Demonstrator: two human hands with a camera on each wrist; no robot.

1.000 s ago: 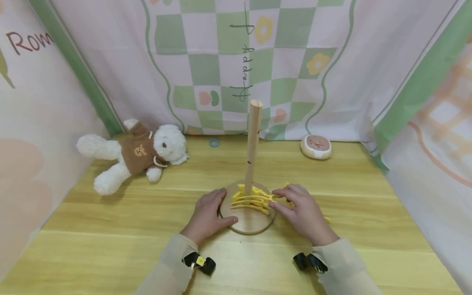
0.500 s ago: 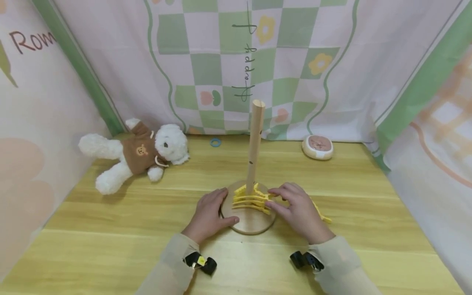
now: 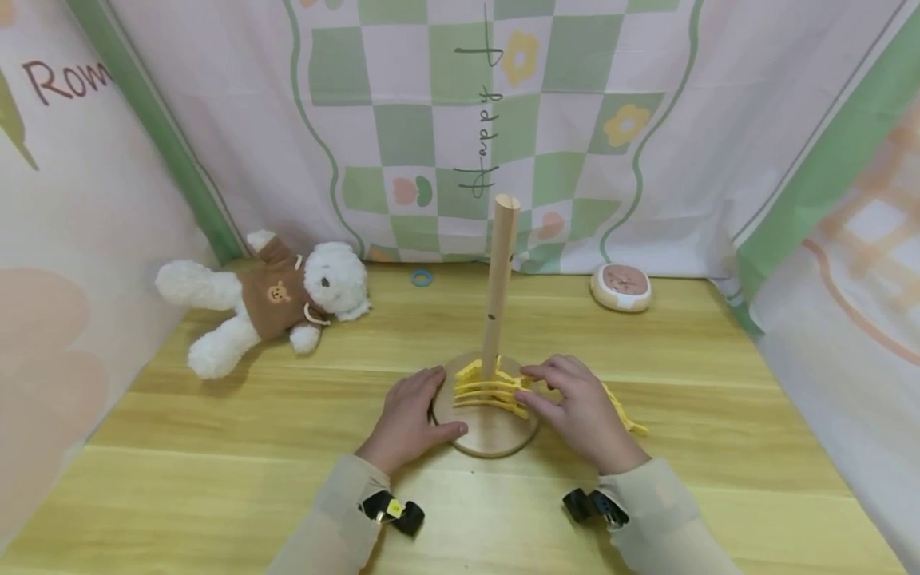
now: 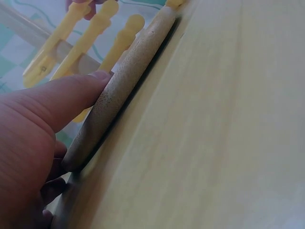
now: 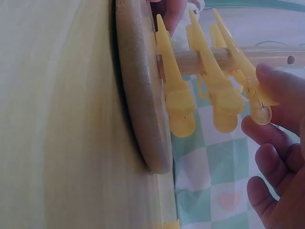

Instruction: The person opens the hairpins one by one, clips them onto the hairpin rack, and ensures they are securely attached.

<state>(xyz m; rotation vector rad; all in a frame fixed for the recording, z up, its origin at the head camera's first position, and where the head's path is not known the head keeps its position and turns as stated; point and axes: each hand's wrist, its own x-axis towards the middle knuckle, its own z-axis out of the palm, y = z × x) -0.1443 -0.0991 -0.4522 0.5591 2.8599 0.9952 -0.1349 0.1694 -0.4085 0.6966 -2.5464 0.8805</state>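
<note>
A wooden post (image 3: 501,279) stands upright on a round wooden base (image 3: 490,441). Three tiers of curved yellow plastic pieces (image 5: 217,83) with rounded ends sit around the post's foot, one above another. My left hand (image 3: 408,419) grips the base's left edge, thumb at the front rim and fingers along the far side. In the right wrist view, my right hand (image 5: 286,157) pinches the rounded end of the uppermost yellow piece (image 5: 238,52) between thumb and index finger. That piece lies against the post, above the others.
Beyond the right hand, another yellow piece (image 3: 625,414) lies on the table. A white plush toy (image 3: 269,299) in a brown top lies back left. A blue ring (image 3: 422,278) and a small round-cornered device (image 3: 621,287) are near the patterned curtain (image 3: 395,136).
My right hand has moved slightly left, bringing the pinched yellow piece in closer to the post; more of the loose piece behind it shows. The left hand keeps its hold on the base.
</note>
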